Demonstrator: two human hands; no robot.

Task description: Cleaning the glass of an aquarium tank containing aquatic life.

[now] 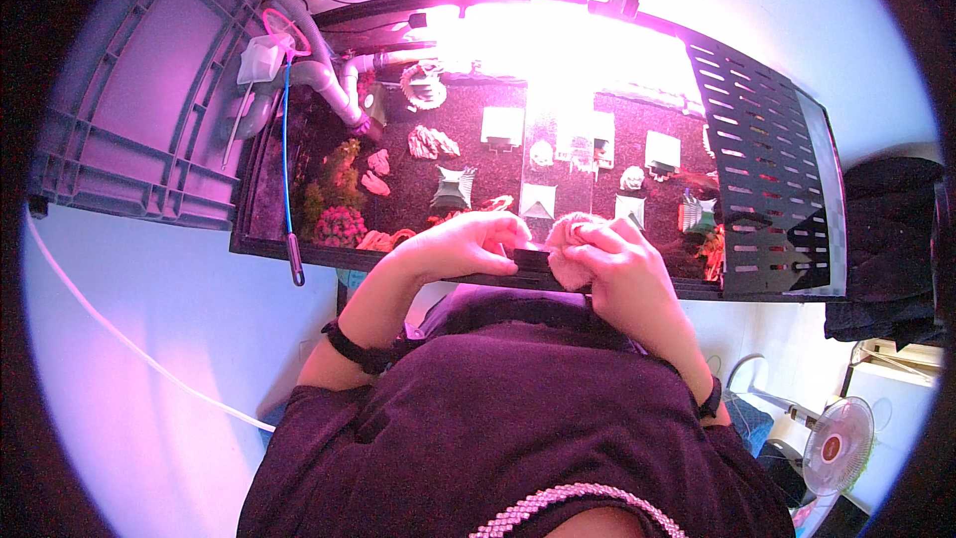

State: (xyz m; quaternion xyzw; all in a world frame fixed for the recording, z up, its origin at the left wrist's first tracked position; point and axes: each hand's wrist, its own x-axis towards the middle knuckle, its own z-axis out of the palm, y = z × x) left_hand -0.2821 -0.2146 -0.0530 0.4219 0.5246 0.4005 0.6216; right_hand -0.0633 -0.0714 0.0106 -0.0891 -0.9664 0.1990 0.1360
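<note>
An aquarium [478, 269] with a black rim stretches before me, lit very brightly. At its front edge, my left hand [470, 243] has thumb and fingers at a small black piece [532, 260] on the rim; whether it grips the piece is not clear. Just to the right, my right hand [624, 262] holds a bunched light cloth [571, 250] against the same rim. Between the hands lies a narrow gap. Below them in the tank stand small pale ornaments [539, 200] on dark gravel, partly washed out by glare.
A black slotted cover [762, 165] lies over the tank's right end. At the left are a net with a blue handle [287, 157], grey pipes [317, 79] and a ribbed plastic panel [142, 90]. A fan [836, 445] stands at the lower right.
</note>
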